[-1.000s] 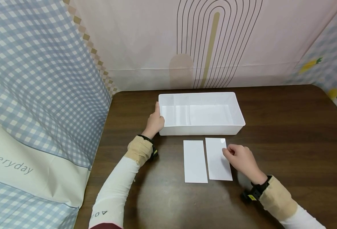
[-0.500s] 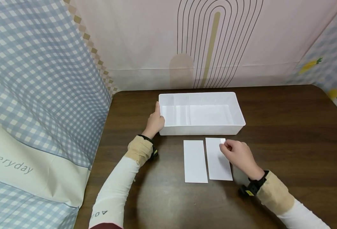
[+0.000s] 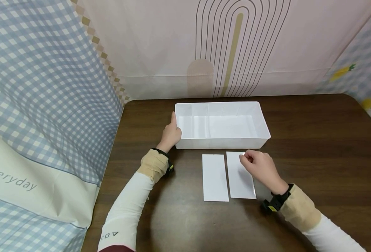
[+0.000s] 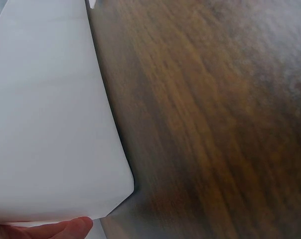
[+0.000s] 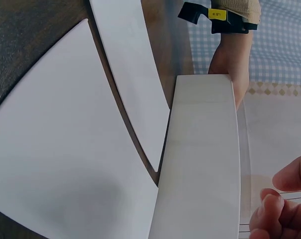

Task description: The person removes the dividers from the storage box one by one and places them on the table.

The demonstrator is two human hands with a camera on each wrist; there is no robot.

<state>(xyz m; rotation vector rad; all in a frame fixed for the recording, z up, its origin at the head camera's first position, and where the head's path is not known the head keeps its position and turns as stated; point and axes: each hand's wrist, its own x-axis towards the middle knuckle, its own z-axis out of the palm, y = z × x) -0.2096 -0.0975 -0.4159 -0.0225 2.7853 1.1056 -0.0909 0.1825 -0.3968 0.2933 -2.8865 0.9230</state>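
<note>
Head view: left grip unclenched, forefinger straight along left end of white tray; right grip loosely curled, apparently empty, over right card in front of tray. Probably best: steady tray lightly, pinch card by edge.

Saw smooth, satiny white plastic in the tray against the left hand, smooth matt white on the panel below the right hand. Noted glossy brown wood grain across the surface beneath, rippled matt cloth left of both hands.
</note>
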